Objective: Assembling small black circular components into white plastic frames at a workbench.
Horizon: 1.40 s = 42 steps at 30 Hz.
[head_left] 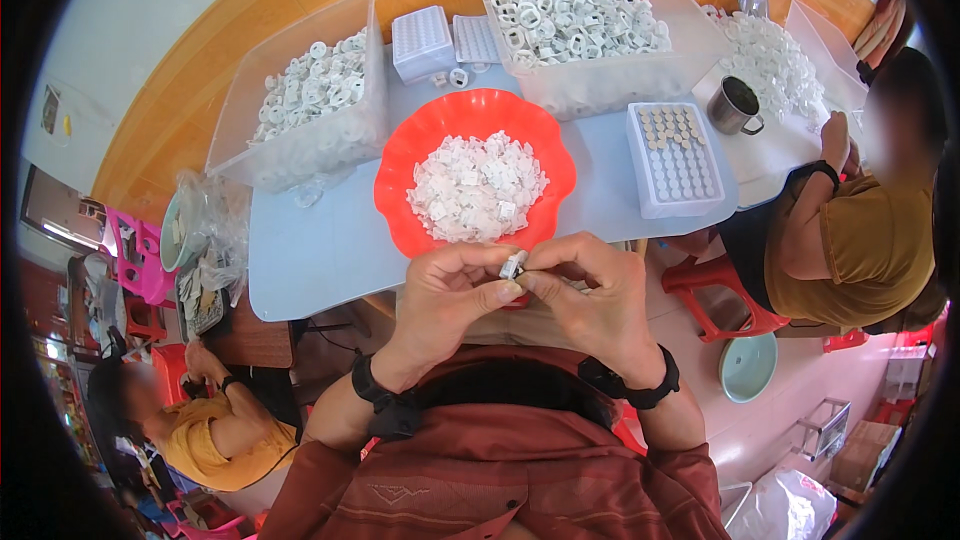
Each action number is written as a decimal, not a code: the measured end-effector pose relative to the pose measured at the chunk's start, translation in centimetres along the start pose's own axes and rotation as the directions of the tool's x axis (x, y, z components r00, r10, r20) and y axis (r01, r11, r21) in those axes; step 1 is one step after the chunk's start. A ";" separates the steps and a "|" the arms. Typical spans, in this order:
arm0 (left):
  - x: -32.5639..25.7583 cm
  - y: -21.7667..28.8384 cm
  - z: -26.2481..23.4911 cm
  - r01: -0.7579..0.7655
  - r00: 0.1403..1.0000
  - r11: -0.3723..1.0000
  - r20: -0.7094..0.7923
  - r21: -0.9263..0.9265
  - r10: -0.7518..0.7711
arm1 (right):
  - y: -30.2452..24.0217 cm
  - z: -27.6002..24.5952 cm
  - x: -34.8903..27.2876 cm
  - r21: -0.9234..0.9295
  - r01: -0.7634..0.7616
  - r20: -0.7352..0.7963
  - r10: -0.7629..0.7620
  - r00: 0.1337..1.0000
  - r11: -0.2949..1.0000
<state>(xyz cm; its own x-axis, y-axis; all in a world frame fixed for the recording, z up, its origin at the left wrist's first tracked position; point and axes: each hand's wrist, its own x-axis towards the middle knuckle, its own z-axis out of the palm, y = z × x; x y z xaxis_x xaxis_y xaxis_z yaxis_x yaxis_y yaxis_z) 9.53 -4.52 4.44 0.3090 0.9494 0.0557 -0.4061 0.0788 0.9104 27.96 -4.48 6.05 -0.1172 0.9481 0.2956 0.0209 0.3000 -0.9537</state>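
Small white part (512, 264) is pinched between your left hand (447, 305) and your right hand (598, 302), near side of the red bowl (397, 185). Bowl holds white pieces (476, 188), sits on blue desk (305, 265); translucent bins (620, 88) behind.

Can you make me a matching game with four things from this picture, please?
Things:
1. Wavy-edged bowl
2. Metal mug
3. Small white part
4. Lower-right basin

Clues:
A. Pale green
B. Just right of the white tray
C. Red, holding white pieces
D. At the fingertips of the left hand and right hand

Pairs: 1-C, 2-B, 3-D, 4-A
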 end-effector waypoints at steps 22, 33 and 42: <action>-0.6 0.1 0.4 0.086 0.994 0.995 0.069 -0.056 -0.082 | 1.1 -1.6 0.4 0.324 -0.175 0.222 0.105 0.969 0.930; -0.5 0.2 0.1 0.131 0.991 0.989 0.036 -0.063 -0.129 | 0.4 -1.5 0.6 0.082 0.058 0.176 -0.071 0.982 0.995; -0.5 0.2 -0.6 0.049 0.992 0.999 0.116 0.017 -0.051 | 1.2 -1.4 0.5 0.031 0.105 0.164 -0.108 0.981 0.994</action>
<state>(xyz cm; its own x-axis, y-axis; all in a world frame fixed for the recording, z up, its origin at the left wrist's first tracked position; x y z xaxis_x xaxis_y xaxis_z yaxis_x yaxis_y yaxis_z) 8.81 -4.82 4.36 0.4273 0.9023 0.0567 -0.3760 0.1204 0.9188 29.36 -3.52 5.17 -0.2797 0.8799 0.3842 -0.0222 0.3941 -0.9188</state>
